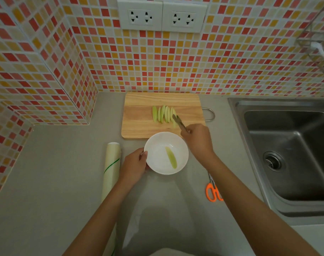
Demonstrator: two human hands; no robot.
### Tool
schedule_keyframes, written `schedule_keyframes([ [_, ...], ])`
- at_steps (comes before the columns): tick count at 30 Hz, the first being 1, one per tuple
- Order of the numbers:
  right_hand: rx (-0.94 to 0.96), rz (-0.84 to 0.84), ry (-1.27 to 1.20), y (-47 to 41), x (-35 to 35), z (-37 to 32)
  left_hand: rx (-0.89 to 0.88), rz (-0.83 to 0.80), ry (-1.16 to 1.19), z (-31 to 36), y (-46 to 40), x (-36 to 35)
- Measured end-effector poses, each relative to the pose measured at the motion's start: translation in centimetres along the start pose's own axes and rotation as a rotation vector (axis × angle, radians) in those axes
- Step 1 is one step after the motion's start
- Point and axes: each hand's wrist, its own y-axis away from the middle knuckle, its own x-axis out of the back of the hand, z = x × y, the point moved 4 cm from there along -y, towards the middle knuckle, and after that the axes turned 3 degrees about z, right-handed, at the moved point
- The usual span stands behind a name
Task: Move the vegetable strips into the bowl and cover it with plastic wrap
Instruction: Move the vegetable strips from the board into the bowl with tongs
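A row of several pale green vegetable strips (162,114) lies on the wooden cutting board (139,117). My right hand (198,139) holds metal tongs (179,122) whose tips touch the rightmost strip. The white bowl (157,163) stands on the counter just in front of the board, with one strip (171,157) inside it. My left hand (134,166) grips the bowl's left rim. A roll of plastic wrap (110,170) lies on the counter left of the bowl.
Orange-handled scissors (213,192) lie on the counter under my right forearm. A steel sink (290,152) fills the right side. Tiled walls close the back and left, with a wire rack (318,39) at upper right.
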Motion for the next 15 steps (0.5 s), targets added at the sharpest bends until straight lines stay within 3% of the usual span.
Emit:
schedule_keyframes([
  [3,0.025,-0.066,-0.039,5.5,0.8,0.5,0.001,0.002,-0.015,0.1,-0.1,0.0],
  [8,-0.003,-0.256,0.221,10.3,-1.0,2.2,0.002,0.005,-0.018,0.1,-0.1,0.0],
  [15,0.005,-0.007,0.146,3.1,0.8,0.2,0.008,0.003,0.001,0.0,-0.1,-0.1],
])
